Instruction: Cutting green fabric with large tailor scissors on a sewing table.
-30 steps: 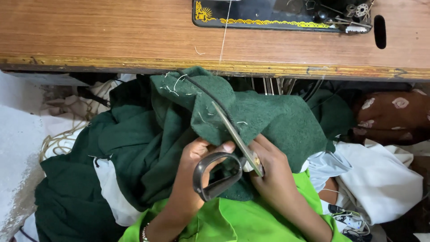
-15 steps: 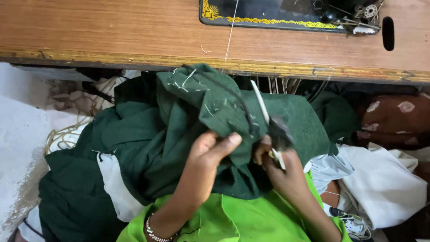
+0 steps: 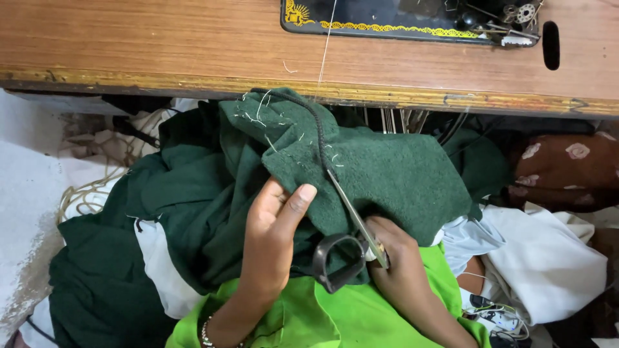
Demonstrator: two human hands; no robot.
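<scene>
Head view: left hand pinches soft, floppy dark green cloth on the lap below the wooden worktop; right hand grips scissors, best held near its corded edge.

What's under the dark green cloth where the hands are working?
Under the dark green cloth a bright green garment and white fabric show. The left hand grips the cloth; the right hand holds scissors. What lies beneath its middle is covered.
</scene>
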